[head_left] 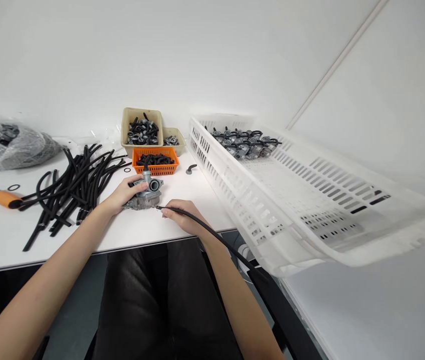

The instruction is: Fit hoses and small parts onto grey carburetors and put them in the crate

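My left hand (125, 193) is closed around a silver metal carburetor (145, 199) resting near the table's front edge. Between the fingers of my right hand (180, 214) is the end of a long black hose (212, 231), which trails back over my right forearm. The hose tip meets or nearly meets the lower right side of the carburetor; whether it is joined cannot be made out. Just behind the carburetor stands an orange basket (175, 162) of black parts. A small black elbow piece (190, 169) lies to its right.
Black hoses (81, 185) lie piled at the left beside an orange-handled tool (7, 199) and a plastic bag (25, 150). Beige bins (125, 131) stand behind. A large white crate (227, 185) with several carburetors (248, 145) overhangs the table at the right.
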`<state>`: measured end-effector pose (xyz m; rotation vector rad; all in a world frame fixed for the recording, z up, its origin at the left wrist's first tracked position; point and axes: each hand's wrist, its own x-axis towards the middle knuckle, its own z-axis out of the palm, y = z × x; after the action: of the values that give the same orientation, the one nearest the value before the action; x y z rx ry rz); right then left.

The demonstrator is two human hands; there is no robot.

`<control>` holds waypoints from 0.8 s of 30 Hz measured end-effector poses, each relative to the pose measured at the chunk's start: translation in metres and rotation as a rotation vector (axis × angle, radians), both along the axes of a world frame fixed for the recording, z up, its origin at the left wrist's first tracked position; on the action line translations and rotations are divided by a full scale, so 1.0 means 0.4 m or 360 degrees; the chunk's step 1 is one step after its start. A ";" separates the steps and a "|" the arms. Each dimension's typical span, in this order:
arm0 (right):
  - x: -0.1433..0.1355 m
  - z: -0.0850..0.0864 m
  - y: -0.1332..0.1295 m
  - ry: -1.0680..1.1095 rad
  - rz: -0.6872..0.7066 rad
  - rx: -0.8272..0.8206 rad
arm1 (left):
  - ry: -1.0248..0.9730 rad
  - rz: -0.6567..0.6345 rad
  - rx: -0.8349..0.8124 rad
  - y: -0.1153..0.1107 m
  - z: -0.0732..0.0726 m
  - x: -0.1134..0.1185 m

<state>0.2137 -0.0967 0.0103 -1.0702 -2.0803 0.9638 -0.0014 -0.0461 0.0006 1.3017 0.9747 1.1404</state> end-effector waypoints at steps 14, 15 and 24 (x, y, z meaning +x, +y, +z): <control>-0.009 0.014 -0.014 -0.0121 -0.0074 -0.0045 | -0.0013 -0.0009 -0.0024 0.001 0.000 0.002; -0.009 0.014 -0.014 -0.0127 -0.0076 -0.0048 | -0.0020 -0.0016 -0.0024 0.002 -0.001 0.002; -0.007 0.002 -0.012 -0.0124 -0.0075 -0.0031 | -0.0041 -0.0022 -0.0032 0.005 -0.010 -0.001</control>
<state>0.2110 -0.1014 0.0111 -1.1791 -2.1018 0.9347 -0.0017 -0.0441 -0.0035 1.2727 0.9545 1.1317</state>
